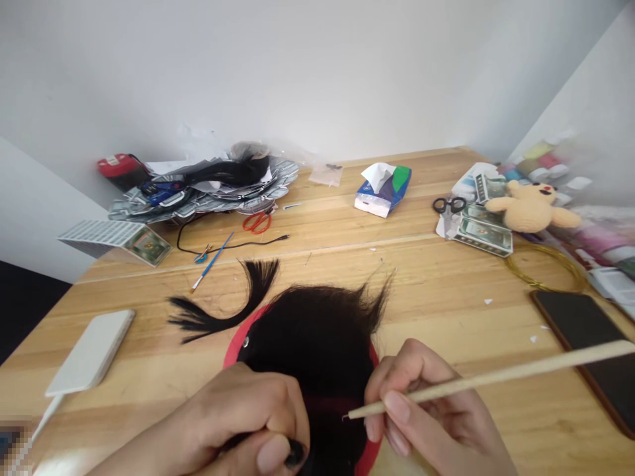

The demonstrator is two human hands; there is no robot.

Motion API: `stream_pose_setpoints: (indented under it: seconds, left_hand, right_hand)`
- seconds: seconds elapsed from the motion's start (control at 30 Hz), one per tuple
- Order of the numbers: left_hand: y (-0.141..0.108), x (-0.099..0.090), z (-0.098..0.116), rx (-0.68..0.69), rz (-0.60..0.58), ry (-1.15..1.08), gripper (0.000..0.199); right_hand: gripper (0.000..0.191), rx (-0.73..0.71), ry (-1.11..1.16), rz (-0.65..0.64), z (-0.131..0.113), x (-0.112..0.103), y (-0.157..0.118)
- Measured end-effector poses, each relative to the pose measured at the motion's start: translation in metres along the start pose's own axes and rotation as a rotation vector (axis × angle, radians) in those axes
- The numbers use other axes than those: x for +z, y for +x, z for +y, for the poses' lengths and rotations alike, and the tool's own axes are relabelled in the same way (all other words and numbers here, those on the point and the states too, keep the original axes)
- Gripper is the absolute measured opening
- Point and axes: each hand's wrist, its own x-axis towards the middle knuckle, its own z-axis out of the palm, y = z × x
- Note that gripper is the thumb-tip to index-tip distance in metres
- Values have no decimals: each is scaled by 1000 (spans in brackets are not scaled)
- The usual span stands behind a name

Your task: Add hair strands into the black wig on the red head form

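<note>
A black hairpiece (312,337) covers most of a red rounded base (368,456) at the front of the table. Over its near left part, my left hand (248,413) is closed, pinching a lock of black hair (296,455) between thumb and forefinger. My right hand (431,413) holds a hook needle with a long wooden handle (496,375), gripped like a pen. Its small hooked tip points left and hovers at the dark hair; whether it touches cannot be seen. A curved hank of loose black hair (241,316) lies left of the hairpiece.
At left are a white power bank (94,350), a paintbrush (213,261), red-handled scissors (256,223) and a heap of grey cut-outs (213,198). A tissue pack (381,192) stands behind. Right are black scissors (449,206), a plush toy (530,208) and a phone (580,330).
</note>
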Motion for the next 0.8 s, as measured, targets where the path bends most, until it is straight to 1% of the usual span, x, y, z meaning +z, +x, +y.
stream_pose_setpoints:
  seconds: [0.17, 0.23, 0.37, 0.43, 0.5, 0.63, 0.8]
  left_hand:
    - [-2, -2, -2, -15, 1, -51, 52]
    - [-3, -1, -2, -19, 45, -45, 54]
    - [0, 2, 1, -15, 164, 12, 48]
    - [2, 3, 2, -12, 187, 37, 47]
    - [4, 4, 4, -9, 188, 46, 47]
    - [4, 2, 4, -18, 182, 38, 46]
    - [1, -2, 3, -1, 106, -37, 46]
  right_hand:
    - [41, -62, -27, 2, 3, 2, 0]
    - [40, -89, -58, 10, 4, 3, -1]
    - [34, -129, -63, 25, 5, 6, -4]
    - [30, -153, -55, 27, 7, 8, -5]
    - [30, -166, -62, 24, 8, 8, -5]
    - [36, -142, -108, 3, 8, 5, -4]
    - [41, -100, -90, 0, 3, 6, -3]
